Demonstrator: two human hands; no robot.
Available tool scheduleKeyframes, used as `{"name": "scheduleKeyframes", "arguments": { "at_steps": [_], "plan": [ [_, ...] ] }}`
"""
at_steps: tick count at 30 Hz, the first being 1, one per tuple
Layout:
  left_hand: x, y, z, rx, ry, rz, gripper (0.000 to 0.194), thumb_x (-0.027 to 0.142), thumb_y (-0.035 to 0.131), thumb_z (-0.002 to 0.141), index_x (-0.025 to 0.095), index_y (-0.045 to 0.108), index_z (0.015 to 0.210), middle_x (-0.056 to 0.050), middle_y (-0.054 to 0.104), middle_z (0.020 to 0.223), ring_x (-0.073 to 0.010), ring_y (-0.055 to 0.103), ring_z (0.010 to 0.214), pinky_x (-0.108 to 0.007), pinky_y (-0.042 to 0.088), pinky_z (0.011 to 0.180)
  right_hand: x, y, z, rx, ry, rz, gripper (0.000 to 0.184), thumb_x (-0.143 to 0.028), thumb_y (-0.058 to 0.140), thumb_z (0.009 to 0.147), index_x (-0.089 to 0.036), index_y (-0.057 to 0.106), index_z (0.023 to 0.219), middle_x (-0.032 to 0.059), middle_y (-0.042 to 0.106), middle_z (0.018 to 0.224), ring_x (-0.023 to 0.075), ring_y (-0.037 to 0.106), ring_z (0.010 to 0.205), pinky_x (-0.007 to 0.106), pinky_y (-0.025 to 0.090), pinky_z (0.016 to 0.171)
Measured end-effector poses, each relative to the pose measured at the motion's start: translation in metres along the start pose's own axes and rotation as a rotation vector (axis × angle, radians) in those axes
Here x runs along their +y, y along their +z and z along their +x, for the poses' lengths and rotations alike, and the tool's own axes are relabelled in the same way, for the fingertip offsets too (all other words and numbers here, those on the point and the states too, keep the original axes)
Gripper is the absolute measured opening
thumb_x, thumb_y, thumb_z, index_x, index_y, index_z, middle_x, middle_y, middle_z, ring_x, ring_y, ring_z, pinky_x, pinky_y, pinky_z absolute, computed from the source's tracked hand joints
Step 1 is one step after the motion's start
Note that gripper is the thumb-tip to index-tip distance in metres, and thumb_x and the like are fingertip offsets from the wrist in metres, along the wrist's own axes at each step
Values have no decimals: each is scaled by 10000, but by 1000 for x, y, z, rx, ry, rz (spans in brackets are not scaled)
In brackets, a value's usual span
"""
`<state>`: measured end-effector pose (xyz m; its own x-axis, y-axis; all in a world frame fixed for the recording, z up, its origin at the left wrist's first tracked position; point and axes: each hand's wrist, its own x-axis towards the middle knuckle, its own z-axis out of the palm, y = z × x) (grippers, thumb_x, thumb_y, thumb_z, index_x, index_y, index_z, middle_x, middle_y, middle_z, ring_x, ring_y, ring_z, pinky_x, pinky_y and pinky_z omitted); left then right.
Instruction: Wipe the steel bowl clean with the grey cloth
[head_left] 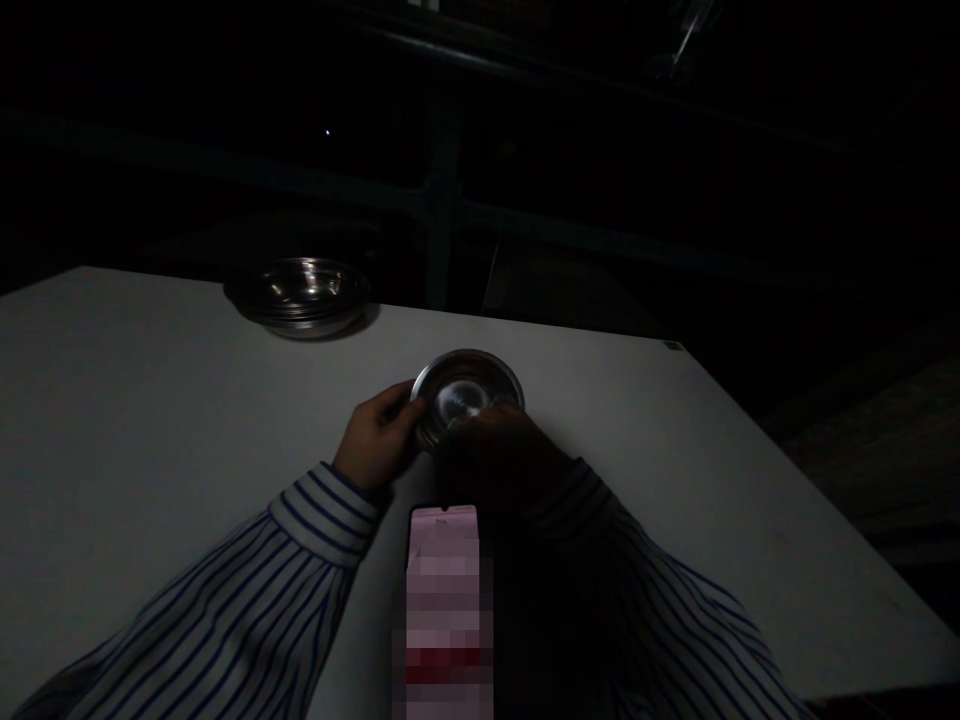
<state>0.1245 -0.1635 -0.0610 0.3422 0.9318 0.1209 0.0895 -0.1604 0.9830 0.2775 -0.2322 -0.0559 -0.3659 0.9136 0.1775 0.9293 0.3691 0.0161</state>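
Observation:
A small steel bowl [466, 390] stands on the white table [150, 420] in front of me. My left hand [377, 438] grips the bowl's left rim, fingers curled round it. My right hand [501, 450] lies in deep shadow at the bowl's near right edge; its fingers reach over the rim, and what they hold, if anything, is hidden. Both forearms wear striped sleeves.
A stack of larger steel bowls [300, 295] sits at the table's far edge, to the left. A lit phone [444, 610] lies between my forearms near the front. The table's right edge [787, 470] runs diagonally; beyond it all is dark.

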Motion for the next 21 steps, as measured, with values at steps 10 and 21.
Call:
{"name": "scheduleKeyframes", "arguments": {
  "at_steps": [10,21],
  "plan": [
    [3,-2,0,-2,-33,8,422,350,575,721,112,637,1064,-79,706,955,-250,629,901,-333,496,794,-8,13,15,35,8,82,274,-302,467,834,-150,532,1052,75,604,1035,208,532,931,347,395,738],
    [2,2,-2,20,-19,11,406,319,584,710,107,648,1050,-94,712,930,-260,639,877,-357,508,782,-5,-6,9,-97,25,31,238,-310,420,848,-189,607,929,58,637,905,213,561,828,349,387,687]
  ]
}}
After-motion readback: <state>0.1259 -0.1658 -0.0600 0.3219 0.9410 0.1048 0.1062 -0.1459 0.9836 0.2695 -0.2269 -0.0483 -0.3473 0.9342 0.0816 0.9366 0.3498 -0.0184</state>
